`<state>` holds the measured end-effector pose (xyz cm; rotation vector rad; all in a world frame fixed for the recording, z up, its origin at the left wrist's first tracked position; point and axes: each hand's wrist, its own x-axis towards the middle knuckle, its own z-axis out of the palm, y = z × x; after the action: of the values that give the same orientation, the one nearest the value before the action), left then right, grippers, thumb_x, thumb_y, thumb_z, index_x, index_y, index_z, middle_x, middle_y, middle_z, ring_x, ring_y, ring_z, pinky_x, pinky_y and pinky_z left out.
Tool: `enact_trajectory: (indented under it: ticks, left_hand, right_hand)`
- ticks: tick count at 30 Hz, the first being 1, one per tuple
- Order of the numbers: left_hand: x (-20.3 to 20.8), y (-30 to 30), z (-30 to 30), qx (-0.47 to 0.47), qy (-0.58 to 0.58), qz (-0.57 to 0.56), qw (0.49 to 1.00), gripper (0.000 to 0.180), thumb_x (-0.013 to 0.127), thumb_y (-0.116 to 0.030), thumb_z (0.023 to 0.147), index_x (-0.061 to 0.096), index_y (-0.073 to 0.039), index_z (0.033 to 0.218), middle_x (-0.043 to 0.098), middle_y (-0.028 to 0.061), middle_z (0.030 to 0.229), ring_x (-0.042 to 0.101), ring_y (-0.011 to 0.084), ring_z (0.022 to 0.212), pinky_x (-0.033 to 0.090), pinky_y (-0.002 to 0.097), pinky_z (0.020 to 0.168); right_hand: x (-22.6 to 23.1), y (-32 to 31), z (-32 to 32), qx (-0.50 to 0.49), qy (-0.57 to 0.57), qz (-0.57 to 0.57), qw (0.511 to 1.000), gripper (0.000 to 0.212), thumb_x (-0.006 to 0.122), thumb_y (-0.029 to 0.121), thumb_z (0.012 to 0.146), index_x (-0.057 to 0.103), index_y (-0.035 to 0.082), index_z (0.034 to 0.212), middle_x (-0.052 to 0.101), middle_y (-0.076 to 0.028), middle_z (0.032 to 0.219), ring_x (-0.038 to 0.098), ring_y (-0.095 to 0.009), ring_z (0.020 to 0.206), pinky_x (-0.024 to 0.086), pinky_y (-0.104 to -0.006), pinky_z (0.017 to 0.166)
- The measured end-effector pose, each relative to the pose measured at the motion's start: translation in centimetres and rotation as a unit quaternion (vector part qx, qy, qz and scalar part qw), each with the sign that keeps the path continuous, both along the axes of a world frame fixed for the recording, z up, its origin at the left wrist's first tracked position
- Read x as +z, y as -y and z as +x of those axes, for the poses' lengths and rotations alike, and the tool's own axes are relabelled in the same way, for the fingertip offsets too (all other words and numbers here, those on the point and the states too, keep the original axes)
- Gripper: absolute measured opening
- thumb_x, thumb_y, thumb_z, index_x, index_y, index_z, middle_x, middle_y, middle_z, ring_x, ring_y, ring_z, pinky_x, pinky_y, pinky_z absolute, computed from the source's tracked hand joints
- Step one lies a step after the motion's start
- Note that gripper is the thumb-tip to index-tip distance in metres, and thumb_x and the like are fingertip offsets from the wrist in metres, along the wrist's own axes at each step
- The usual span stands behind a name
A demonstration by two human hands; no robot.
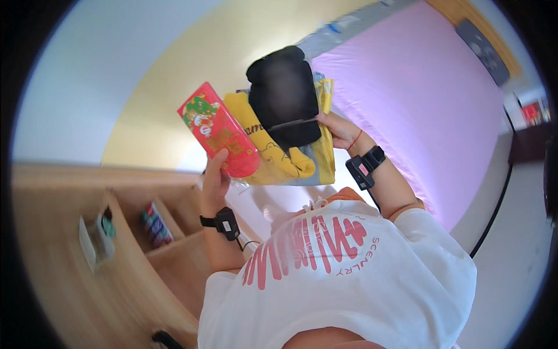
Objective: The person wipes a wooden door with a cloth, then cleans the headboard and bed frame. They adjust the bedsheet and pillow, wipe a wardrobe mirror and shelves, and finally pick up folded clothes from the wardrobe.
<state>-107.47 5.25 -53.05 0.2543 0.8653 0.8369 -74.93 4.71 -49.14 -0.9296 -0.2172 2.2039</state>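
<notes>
My left hand (217,171) is closed around the lower end of a red envelope (224,136) with a colourful cartoon print and gold marks. Beside it, my right hand (342,131) grips the right edge of a flat bundle. On top of that bundle lies a folded black cloth item (283,96), with a shiny band across its lower part. Under and around it show a yellow cloth piece (270,152) with a line drawing and a yellow-and-grey package (326,166). Clear plastic glints near my left fingers. Which layers my right fingers pinch is partly hidden.
A bed with a lilac sheet (415,104) fills the upper right, a dark cushion (482,52) at its far end. At left stands wooden furniture (64,198) with compartments, a small open white box (96,244) and a colourful package (156,225). A black cable (494,215) runs at right.
</notes>
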Motion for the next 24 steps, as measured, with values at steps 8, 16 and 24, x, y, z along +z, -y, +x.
enact_trajectory:
  ticks: [8, 16, 24]
  left_hand:
    - [5.6, 0.5, -4.3, -0.004, 0.008, 0.057, 0.998, 0.054, 0.06, -0.017, 0.085, 0.036, -0.004, 0.132, 0.052, 0.0099, 0.125, 0.053, 0.0206, 0.113, 0.043, 0.0353, 0.097]
    - [-9.2, -6.0, 2.4, -0.112, 0.08, 0.051, 0.989, 0.063, 0.066, -0.014, 0.083, 0.028, -0.002, 0.132, 0.05, 0.0113, 0.122, 0.052, 0.0201, 0.112, 0.045, 0.0362, 0.093]
    - [-22.2, -11.8, 5.2, -0.109, -0.052, 0.045, 0.992, 0.073, 0.07, -0.017, 0.08, 0.026, 0.001, 0.136, 0.046, 0.0144, 0.127, 0.047, 0.0225, 0.117, 0.039, 0.0362, 0.1]
  right_hand:
    - [2.4, 1.1, -5.5, -0.01, 0.049, -0.015, 0.999, 0.052, 0.06, 0.024, 0.089, 0.041, 0.001, 0.131, 0.055, -0.012, 0.122, 0.057, -0.021, 0.108, 0.048, -0.0348, 0.094]
    - [-10.3, 1.8, 0.3, -0.115, 0.112, -0.063, 0.985, 0.046, 0.061, 0.024, 0.088, 0.046, 0.004, 0.127, 0.058, -0.01, 0.117, 0.057, -0.022, 0.107, 0.046, -0.0356, 0.096]
    - [-21.8, -3.3, 1.0, -0.188, 0.227, 0.014, 0.956, 0.053, 0.055, 0.024, 0.091, 0.034, 0.015, 0.139, 0.047, -0.006, 0.134, 0.044, -0.021, 0.122, 0.035, -0.0438, 0.102]
